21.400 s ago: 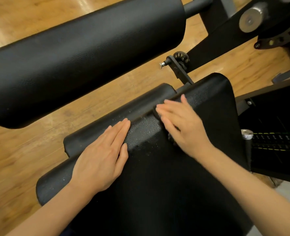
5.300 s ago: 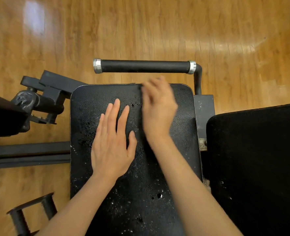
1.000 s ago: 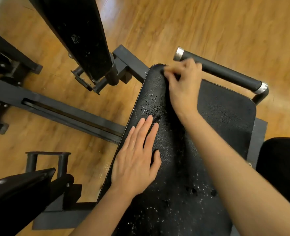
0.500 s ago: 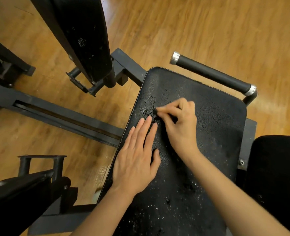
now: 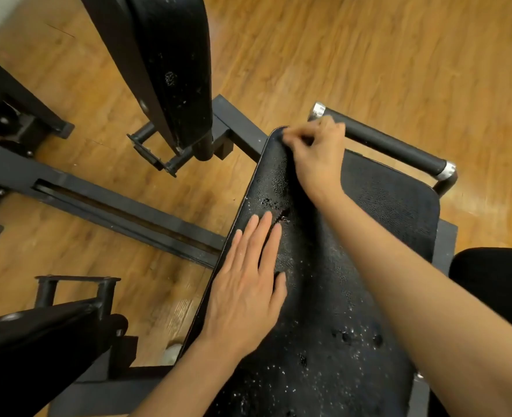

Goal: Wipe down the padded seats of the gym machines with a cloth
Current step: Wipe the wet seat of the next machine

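Observation:
The black padded seat (image 5: 384, 224) runs from the bottom middle up to the right, worn and speckled with white flecks and small holes. My left hand (image 5: 245, 284) lies flat on its left side with straight fingers. My right hand (image 5: 318, 158) is at the seat's far left corner, fingers curled and pinched together against the pad. The dark cloth it grips is hidden under those fingers and hard to tell from the black pad.
A black grip bar with chrome ends (image 5: 393, 149) crosses just beyond the seat's far edge. An upright black pad (image 5: 173, 70) and a dark frame rail (image 5: 113, 212) stand to the left. Another pad (image 5: 22, 350) is at the lower left, a black seat (image 5: 495, 275) at right, on a wooden floor.
My right hand has swept from the middle of the seat, beside my left fingertips, out to the far left corner. My left hand has stayed flat in place.

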Motion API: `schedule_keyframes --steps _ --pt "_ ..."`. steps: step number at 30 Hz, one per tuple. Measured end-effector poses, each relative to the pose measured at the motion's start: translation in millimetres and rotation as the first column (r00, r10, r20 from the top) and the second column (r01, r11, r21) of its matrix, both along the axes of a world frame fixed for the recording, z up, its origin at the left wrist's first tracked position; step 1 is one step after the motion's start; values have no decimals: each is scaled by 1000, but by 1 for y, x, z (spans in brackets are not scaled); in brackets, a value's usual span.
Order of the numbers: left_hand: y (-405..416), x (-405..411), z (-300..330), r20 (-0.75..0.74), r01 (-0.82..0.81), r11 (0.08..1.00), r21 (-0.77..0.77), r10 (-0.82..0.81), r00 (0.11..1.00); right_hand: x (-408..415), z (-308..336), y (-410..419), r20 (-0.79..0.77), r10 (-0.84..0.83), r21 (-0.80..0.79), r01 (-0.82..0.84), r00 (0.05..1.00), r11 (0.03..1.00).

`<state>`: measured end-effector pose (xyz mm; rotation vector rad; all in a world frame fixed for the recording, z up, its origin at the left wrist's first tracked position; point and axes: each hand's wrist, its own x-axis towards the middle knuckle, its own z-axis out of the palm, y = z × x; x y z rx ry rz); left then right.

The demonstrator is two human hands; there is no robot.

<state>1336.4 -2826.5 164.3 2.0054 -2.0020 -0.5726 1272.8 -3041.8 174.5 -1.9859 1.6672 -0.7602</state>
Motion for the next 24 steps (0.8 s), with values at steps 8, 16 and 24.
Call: schedule_keyframes --steps 8,16,24 --pt "51 11 3 -16 -96 994 47 97 995 -9 4 72 -16 234 4 -234 972 972" --pt "52 9 -4 4 -92 995 25 92 996 17 -7 68 -89 138 -50 -143 986 988" --pt "51 8 -3 18 -107 994 33 106 994 34 -3 -5 -305 150 -82 -182 940 980"
